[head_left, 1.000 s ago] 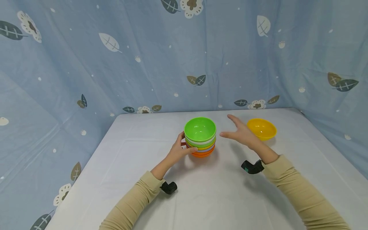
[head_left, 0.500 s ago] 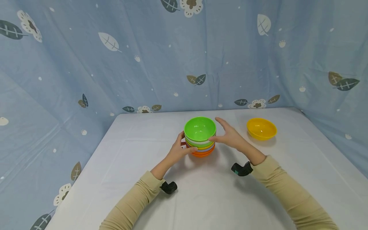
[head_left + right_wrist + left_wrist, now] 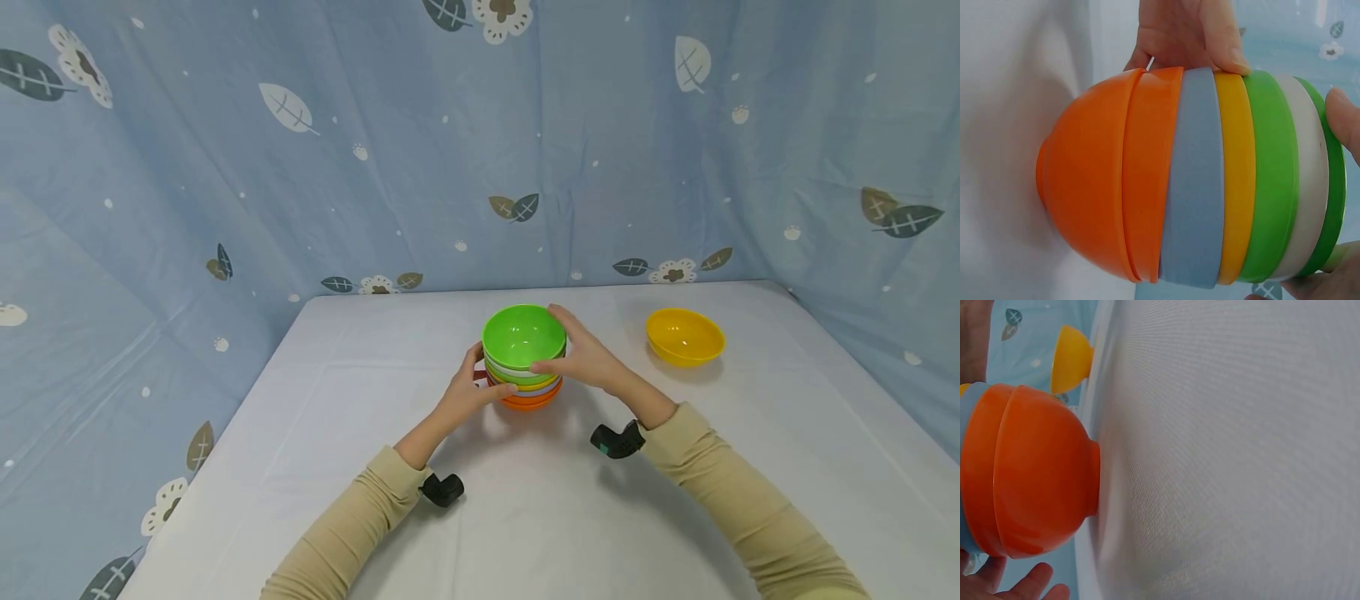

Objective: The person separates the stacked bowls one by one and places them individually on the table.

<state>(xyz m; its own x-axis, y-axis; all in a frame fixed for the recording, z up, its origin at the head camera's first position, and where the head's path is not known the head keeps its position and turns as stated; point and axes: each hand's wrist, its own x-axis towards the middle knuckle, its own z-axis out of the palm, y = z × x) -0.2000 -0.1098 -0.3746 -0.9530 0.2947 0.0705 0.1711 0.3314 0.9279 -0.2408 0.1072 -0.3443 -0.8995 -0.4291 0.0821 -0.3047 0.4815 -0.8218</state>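
Observation:
A stack of nested bowls stands upright on the white-covered table, a green bowl (image 3: pixel 523 337) on top. Below it the right wrist view shows a white bowl (image 3: pixel 1304 181), a second green bowl (image 3: pixel 1269 181), a yellow bowl (image 3: pixel 1237 181), a grey-blue bowl (image 3: pixel 1194 181) and two orange bowls (image 3: pixel 1088 181). My left hand (image 3: pixel 459 400) holds the stack from the left, thumb at its front. From the right, my right hand (image 3: pixel 588 357) grips the top green bowl near its rim, thumb in front and fingers behind.
A separate yellow bowl (image 3: pixel 684 337) sits upright at the back right of the white-covered table (image 3: pixel 360 383). Behind the table hangs a blue patterned curtain (image 3: pixel 420 167). Black wrist cameras (image 3: pixel 618 440) hang below both sleeves.
My right hand has moved left from near the separate yellow bowl to the stack and closed on the top green bowl. The left hand and the stack have stayed in place.

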